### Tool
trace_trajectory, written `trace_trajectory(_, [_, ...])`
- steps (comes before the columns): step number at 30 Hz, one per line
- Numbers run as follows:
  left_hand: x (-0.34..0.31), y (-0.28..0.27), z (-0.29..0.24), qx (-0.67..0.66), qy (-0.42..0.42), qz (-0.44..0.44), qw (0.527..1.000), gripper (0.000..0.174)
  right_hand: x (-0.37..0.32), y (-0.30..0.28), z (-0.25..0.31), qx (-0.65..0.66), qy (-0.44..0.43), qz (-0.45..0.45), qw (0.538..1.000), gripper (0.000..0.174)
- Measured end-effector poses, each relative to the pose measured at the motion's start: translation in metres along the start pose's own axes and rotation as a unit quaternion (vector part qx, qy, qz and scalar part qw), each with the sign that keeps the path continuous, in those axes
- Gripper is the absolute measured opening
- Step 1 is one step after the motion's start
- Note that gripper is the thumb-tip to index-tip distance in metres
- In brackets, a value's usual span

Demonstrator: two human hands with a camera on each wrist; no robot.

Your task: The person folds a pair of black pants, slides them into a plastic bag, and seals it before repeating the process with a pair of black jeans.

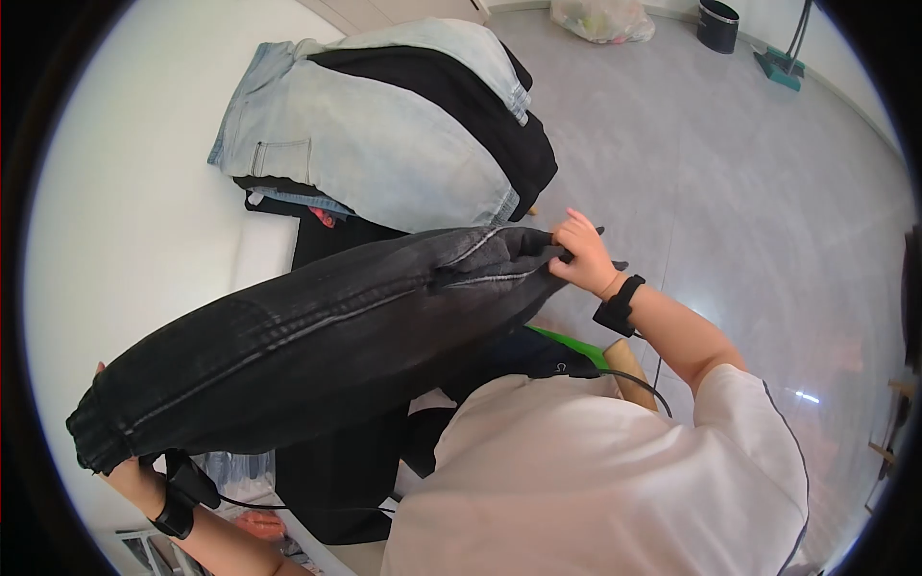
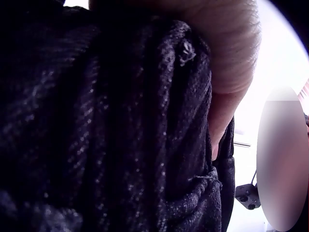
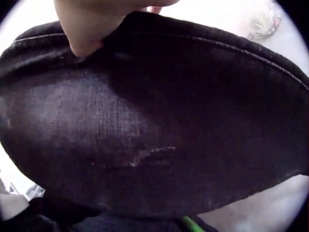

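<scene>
Left arm: extended to the lower left of the head view; the left hand (image 1: 131, 477), partly hidden by cloth, is clamped on the gathered end of a faded black denim garment with pale seam lines (image 1: 288, 336). Right arm: bent, forearm angled inward; the right hand (image 1: 582, 257) pinches the garment's opposite end, fingers closed on the fabric. The garment hangs stretched between both hands, before the person's white short-sleeved shirt (image 1: 595, 480), and blocks the view of what lies beneath. Just beyond it, a pale-blue washed denim garment (image 1: 384, 134) lies with black cloth (image 1: 533, 173). Well apart, on the grey floor (image 1: 730, 202): a filled translucent plastic bag (image 1: 603, 19), a black bin (image 1: 717, 27) and a green dustpan (image 1: 780, 71).
</scene>
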State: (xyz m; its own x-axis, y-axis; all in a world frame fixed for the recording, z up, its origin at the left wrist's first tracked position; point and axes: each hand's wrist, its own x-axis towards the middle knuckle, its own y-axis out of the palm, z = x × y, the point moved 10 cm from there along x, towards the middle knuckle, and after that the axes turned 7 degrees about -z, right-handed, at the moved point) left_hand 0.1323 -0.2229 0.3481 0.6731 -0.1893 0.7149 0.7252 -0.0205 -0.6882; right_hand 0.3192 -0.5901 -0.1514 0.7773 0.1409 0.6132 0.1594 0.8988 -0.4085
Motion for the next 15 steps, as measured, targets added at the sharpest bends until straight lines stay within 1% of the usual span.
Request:
trace_trajectory(1, [-0.004, -0.01, 0.014, 0.005, -0.016, -0.02, 1.0, 0.034, 0.001, 0.003, 0.003, 0.002, -0.001, 0.004, 1.0, 0.02])
trace_trajectory(2, [-0.007, -0.016, 0.021, 0.007, -0.021, -0.018, 1.0, 0.034, 0.002, -0.001, 0.011, 0.007, -0.023, -0.019, 1.0, 0.021])
trace_trajectory(3, [-0.011, -0.025, 0.031, -0.017, -0.04, -0.03, 0.999, 0.033, 0.001, -0.004, 0.019, 0.012, -0.046, -0.04, 0.998, 0.024])
trace_trajectory(4, [-0.017, -0.035, 0.04, -0.041, -0.06, -0.041, 0.996, 0.033, -0.003, 0.0, 0.02, 0.014, -0.048, -0.035, 0.998, 0.024])
trace_trajectory(5, [-0.023, -0.045, 0.052, -0.049, -0.074, -0.05, 0.995, 0.033, -0.007, 0.007, 0.0, 0.073, 0.049, -0.034, 0.995, 0.027])
trace_trajectory(6, [-0.03, -0.054, 0.064, -0.058, -0.089, -0.058, 0.993, 0.032, -0.015, 0.015, -0.023, 0.133, 0.145, -0.032, 0.98, 0.03])
trace_trajectory(7, [-0.036, -0.074, 0.086, -0.101, -0.101, -0.107, 0.984, 0.032, -0.016, 0.019, -0.022, 0.132, 0.14, -0.021, 0.981, 0.03])
trace_trajectory(8, [-0.045, -0.091, 0.096, -0.14, -0.114, -0.157, 0.971, 0.032, -0.018, 0.031, -0.022, 0.108, 0.136, 0.042, 0.984, 0.031])
trace_trajectory(9, [-0.059, -0.109, 0.109, -0.16, -0.156, -0.186, 0.957, 0.033, -0.024, 0.044, -0.02, 0.083, 0.128, 0.105, 0.983, 0.032])
trace_trajectory(10, [-0.073, -0.125, 0.118, -0.181, -0.197, -0.216, 0.939, 0.033, -0.026, 0.052, -0.025, 0.085, 0.114, 0.117, 0.983, 0.032])
trace_trajectory(11, [-0.075, -0.143, 0.121, -0.061, -0.113, -0.136, 0.982, 0.036, -0.033, 0.071, -0.023, 0.068, 0.04, 0.175, 0.981, 0.031])
trace_trajectory(12, [-0.092, -0.156, 0.128, -0.07, -0.128, -0.117, 0.982, 0.038, -0.04, 0.087, -0.017, 0.051, -0.035, 0.229, 0.971, 0.031])
trace_trajectory(13, [-0.108, -0.169, 0.134, -0.078, -0.143, -0.099, 0.982, 0.041, -0.039, 0.089, -0.022, 0.049, -0.011, 0.212, 0.976, 0.028])
trace_trajectory(14, [-0.122, -0.181, 0.136, -0.065, -0.155, -0.111, 0.98, 0.041, -0.037, 0.088, -0.013, 0.052, -0.03, 0.222, 0.973, 0.028])
trace_trajectory(15, [-0.139, -0.193, 0.148, -0.096, -0.21, -0.136, 0.963, 0.041, -0.031, 0.081, -0.023, 0.062, 0.051, 0.201, 0.976, 0.028])
